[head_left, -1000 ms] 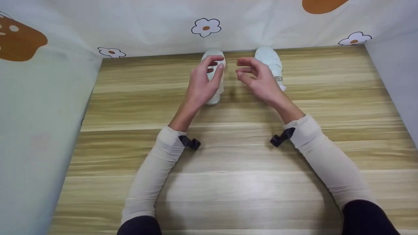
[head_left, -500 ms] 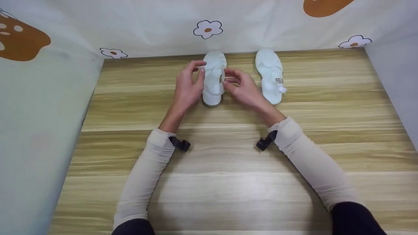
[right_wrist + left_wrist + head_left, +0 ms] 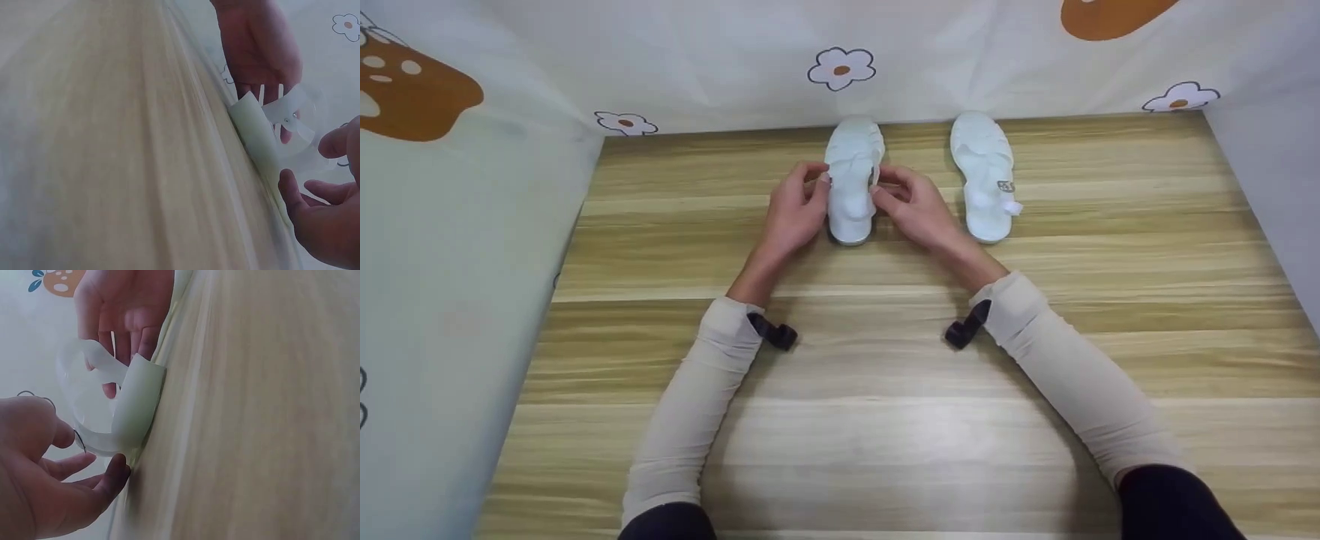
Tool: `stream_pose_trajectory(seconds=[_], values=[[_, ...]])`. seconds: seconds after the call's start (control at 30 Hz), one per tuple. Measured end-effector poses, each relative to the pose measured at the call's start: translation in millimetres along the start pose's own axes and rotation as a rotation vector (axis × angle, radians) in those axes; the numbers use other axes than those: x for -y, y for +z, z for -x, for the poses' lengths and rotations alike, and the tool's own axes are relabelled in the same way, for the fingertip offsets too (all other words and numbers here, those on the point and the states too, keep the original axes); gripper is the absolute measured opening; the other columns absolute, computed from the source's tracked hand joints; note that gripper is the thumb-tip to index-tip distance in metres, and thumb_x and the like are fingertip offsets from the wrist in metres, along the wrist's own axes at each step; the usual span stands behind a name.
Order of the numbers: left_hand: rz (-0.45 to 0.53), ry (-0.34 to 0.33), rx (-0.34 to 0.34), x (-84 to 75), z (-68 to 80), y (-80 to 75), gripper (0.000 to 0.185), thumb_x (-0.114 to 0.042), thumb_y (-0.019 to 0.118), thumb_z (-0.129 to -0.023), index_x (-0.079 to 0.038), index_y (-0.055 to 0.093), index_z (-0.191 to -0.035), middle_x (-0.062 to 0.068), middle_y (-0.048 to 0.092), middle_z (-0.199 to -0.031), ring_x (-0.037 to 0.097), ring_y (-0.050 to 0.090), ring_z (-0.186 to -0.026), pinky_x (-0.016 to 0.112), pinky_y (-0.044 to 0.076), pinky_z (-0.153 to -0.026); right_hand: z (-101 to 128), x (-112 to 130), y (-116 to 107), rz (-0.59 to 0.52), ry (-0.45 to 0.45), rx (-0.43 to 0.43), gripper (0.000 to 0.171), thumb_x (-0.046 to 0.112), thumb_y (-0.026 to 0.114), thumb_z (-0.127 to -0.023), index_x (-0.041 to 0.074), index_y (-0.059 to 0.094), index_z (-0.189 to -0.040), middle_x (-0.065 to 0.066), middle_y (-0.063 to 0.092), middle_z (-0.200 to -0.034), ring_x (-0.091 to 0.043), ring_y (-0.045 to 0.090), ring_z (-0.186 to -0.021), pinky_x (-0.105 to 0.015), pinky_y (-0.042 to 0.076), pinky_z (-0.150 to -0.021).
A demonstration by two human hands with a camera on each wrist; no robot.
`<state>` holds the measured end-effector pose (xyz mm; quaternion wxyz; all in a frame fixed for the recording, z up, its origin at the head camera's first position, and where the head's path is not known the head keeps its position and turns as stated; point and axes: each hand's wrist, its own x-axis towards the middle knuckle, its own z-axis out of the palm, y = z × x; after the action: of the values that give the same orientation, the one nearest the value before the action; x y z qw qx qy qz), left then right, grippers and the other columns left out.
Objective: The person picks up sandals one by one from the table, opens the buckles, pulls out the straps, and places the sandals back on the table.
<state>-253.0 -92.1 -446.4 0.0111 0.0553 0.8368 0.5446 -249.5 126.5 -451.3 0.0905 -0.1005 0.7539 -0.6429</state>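
Note:
Two white sandals lie toes-away at the far edge of the wooden table. My hands flank the left sandal. My left hand touches its left side with loosely bent fingers. My right hand does the same on the right side, by the strap. In the left wrist view, the left hand has thumb and fingers apart at the sandal's edge. The right wrist view likewise shows the right hand spread beside the sandal. The right sandal lies untouched.
A pale cloth printed with flowers walls the table at the back and left; a grey wall closes the right. Black camera mounts sit on both wrists. Bare wood stretches from the sandals to the near edge.
Both hands came down from above the sandals and closed in on the left sandal's two sides; over the last half second they settled slightly. The sandals have not moved.

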Motion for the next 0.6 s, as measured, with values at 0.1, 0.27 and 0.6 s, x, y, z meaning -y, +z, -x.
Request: stream_pose_trajectory(seconds=[0.1, 0.27, 0.6], values=[[0.0, -0.016, -0.007, 0.5, -0.5, 1.0, 0.034, -0.02, 0.051, -0.114, -0.001, 0.062, -0.141, 0.018, 0.067, -0.144, 0.025, 0.065, -0.138, 0.036, 0.052, -0.118, -0.5, -1.8, 1.1, -0.012, -0.001, 0.002, 0.048, 0.016, 0.061, -0.107, -0.004, 0.057, -0.151, -0.019, 0.062, -0.153, -0.03, 0.063, -0.141, -0.037, 0.054, -0.115], [0.02, -0.036, -0.005, -0.2, -0.7, 1.9, 0.033, -0.021, 0.051, -0.114, -0.003, 0.065, -0.138, 0.018, 0.07, -0.142, 0.022, 0.067, -0.135, 0.035, 0.054, -0.114, -0.9, -3.5, 4.3, -0.046, 0.016, 0.013, 0.047, 0.017, 0.06, -0.108, -0.005, 0.057, -0.15, -0.021, 0.064, -0.149, -0.028, 0.062, -0.14, -0.036, 0.055, -0.113], [0.061, -0.046, -0.016, -1.0, 1.2, 3.1, 0.028, -0.021, 0.051, -0.115, -0.008, 0.069, -0.132, 0.011, 0.073, -0.122, 0.015, 0.064, -0.1, 0.026, 0.053, -0.084, 1.3, -2.4, 7.1, -0.087, 0.034, 0.011, 0.043, 0.016, 0.06, -0.11, -0.005, 0.061, -0.147, -0.021, 0.066, -0.148, -0.024, 0.066, -0.134, -0.033, 0.058, -0.108]])
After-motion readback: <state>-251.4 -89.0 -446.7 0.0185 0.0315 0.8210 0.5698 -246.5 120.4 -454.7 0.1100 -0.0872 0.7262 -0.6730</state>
